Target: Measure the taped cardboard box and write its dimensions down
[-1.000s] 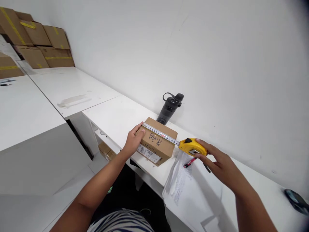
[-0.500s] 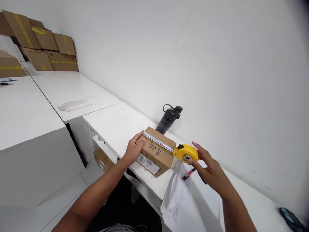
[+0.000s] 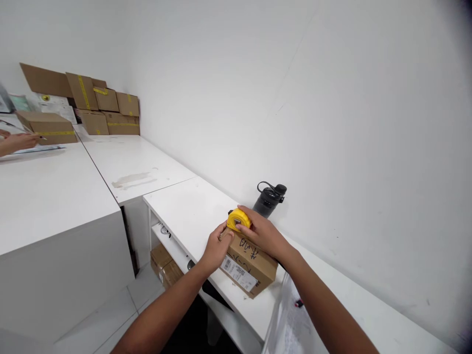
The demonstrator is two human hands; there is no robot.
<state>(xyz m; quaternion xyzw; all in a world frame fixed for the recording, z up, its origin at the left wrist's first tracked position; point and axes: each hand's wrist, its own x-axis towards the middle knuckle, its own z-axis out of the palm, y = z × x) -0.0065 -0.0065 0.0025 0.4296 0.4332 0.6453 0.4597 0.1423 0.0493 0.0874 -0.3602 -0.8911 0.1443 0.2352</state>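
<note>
A small brown cardboard box (image 3: pixel 250 269) with handwriting on top and a white label on its side lies on the white desk (image 3: pixel 188 206). My left hand (image 3: pixel 217 250) grips the box's left end, fingers closed on its corner. My right hand (image 3: pixel 258 233) rests over the top of the box and holds a yellow tape measure (image 3: pixel 238 219) at that same left end. No tape blade shows.
A black water bottle (image 3: pixel 270 198) stands against the wall behind the box. Sheets of paper (image 3: pixel 291 324) with a red pen lie to the right. Cardboard boxes (image 3: pixel 106 110) are stacked at the far corner. Another person's hand (image 3: pixel 18 141) is at the left edge. More boxes sit under the desk.
My right hand has brought the tape measure from the box's right end to its left end and the blade has retracted. The view has tilted up.
</note>
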